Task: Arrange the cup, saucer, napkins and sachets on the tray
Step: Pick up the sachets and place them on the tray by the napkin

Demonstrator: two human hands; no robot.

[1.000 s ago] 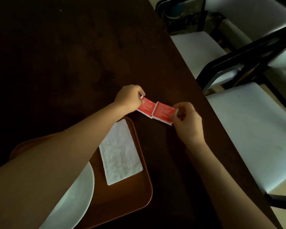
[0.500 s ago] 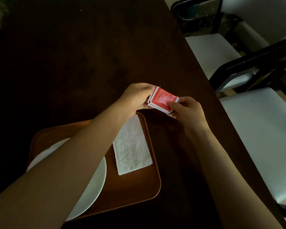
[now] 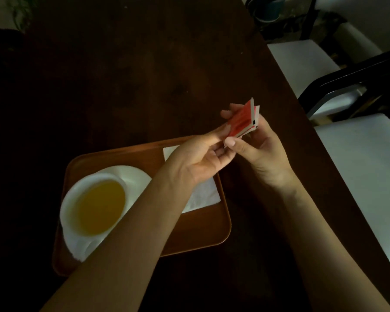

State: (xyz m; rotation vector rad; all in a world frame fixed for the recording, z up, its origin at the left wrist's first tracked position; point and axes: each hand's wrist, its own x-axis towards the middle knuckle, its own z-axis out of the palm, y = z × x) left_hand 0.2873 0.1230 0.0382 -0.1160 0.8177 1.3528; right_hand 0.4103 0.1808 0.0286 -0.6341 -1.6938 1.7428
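Two red sachets (image 3: 242, 120) are stacked face to face and held upright between both hands, just past the tray's far right corner. My left hand (image 3: 198, 161) pinches their lower edge from the left; my right hand (image 3: 260, 152) grips them from the right and behind. The brown tray (image 3: 214, 230) lies on the dark table. On it a white cup (image 3: 95, 206) of yellow liquid stands on a white saucer (image 3: 135, 179) at the left. A white napkin (image 3: 203, 194) lies along the tray's right side, partly under my left wrist.
The dark wooden table (image 3: 122, 75) stretches away beyond the tray. Its right edge runs diagonally close to my right forearm. White-cushioned chairs (image 3: 365, 167) with black frames stand just beyond that edge.
The sachets went from side by side to folded together, then were lifted and tilted upright. The view shifted so the cup and the whole tray now show.
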